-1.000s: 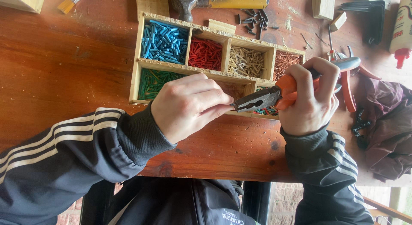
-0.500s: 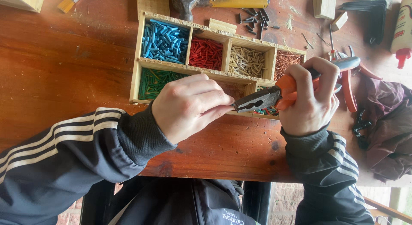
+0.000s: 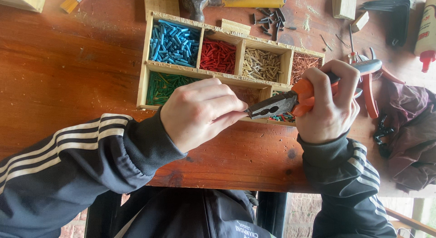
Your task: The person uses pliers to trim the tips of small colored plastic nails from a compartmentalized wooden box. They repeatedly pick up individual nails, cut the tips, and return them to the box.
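Right grip (image 3: 329,108) fisted round orange-handled pliers (image 3: 277,105); left grip (image 3: 200,111) pinched at plier tip, held item hidden.

A reddish-brown wooden table (image 3: 68,83) with a smooth, slightly glossy varnish fills the frame. At upper centre sits a pale, raw-wood compartment box (image 3: 240,38) with rough edges. At centre right, pliers (image 3: 284,103) have dull grey metal jaws and glossy orange plastic grips. Dark matt cloth sleeves (image 3: 81,161) show at the bottom.
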